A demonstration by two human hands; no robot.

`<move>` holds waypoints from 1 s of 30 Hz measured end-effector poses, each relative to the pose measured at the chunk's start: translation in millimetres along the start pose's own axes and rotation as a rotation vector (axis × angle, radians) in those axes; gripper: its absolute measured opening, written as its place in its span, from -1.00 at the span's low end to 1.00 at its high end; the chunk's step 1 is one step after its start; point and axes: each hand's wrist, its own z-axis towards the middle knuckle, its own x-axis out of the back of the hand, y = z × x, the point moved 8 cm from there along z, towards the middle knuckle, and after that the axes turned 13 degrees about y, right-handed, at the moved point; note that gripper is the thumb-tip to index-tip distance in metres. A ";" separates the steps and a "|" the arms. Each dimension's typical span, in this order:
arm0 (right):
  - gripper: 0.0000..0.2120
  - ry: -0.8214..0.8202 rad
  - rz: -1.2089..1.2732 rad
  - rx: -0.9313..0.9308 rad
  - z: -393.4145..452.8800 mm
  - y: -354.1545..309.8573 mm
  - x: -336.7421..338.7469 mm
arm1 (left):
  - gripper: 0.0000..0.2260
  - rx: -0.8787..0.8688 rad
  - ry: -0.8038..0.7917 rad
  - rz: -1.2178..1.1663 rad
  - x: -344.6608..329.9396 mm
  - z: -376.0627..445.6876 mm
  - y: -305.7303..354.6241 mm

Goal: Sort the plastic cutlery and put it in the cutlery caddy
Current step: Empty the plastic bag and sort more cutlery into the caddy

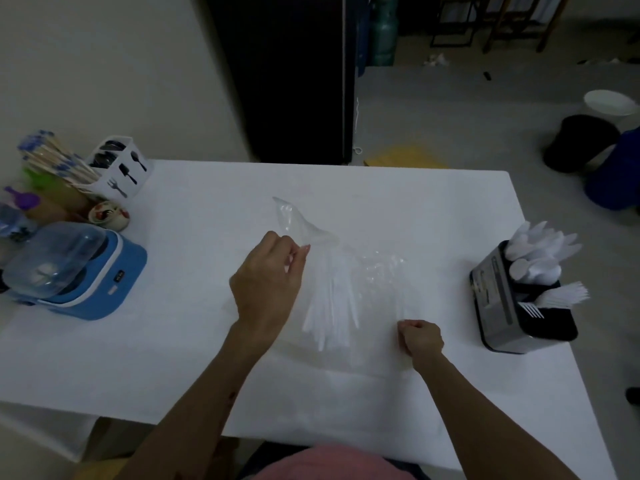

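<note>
A white surface (173, 341) fills the lower part of the view, in a dim room with a grey floor (450, 116), a pale wall at the left and a dark cabinet (287, 74) behind the far edge. At the far left corner stand a white utensil holder (121, 168), a bundle of chopsticks (52, 157), a small bowl (109, 212) and a blue container (83, 271) with a clear lid. The caddy (512, 306) sits near the right edge, with white spoons (540, 251) in its far compartment and forks (561, 296) in the nearer one. In the middle lies a clear bag (311, 233) over a fan of white cutlery (332, 306). The left hand (266, 282) pinches the bag's upper part between thumb and fingers, lifting it. The right hand (420, 339) is curled into a fist at the bag's near right edge; whether it grips the plastic cannot be told. The 2 hands are well apart.
</note>
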 end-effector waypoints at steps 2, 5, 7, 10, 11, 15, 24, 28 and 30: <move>-0.91 0.017 -0.010 0.021 -5.5 -4.6 1.8 | -0.78 0.046 -0.011 -0.034 0.6 7.8 -3.0; -0.94 -0.005 -0.031 0.029 -9.7 -10.4 0.3 | -0.78 0.328 -0.063 -0.276 -7.9 10.9 -13.3; -0.91 0.004 -0.012 0.015 -10.9 -16.0 1.4 | -0.77 0.399 -0.021 -0.269 -5.3 10.0 -21.9; -0.83 0.018 0.025 0.020 -6.3 -25.0 -0.6 | -0.72 0.290 0.041 -0.176 5.2 8.7 -21.1; -0.84 0.005 0.043 0.021 -6.1 -28.3 -2.8 | -0.70 0.198 0.032 -0.121 6.2 8.2 -14.7; -0.82 -0.086 0.056 0.057 -7.0 -33.0 -12.7 | -0.67 0.038 -0.137 0.102 -16.1 1.0 -11.9; -0.90 0.005 -0.095 0.091 -7.3 -22.4 -7.6 | -0.70 0.141 0.056 0.053 -2.3 -1.5 -32.1; -0.83 -0.098 0.018 -0.003 -5.9 -11.4 -14.4 | -0.66 0.057 0.075 0.070 -10.3 -1.4 -35.7; -0.86 -0.150 0.063 0.004 -6.8 -7.7 -16.6 | -0.66 -0.010 0.066 0.089 -16.5 -7.1 -38.3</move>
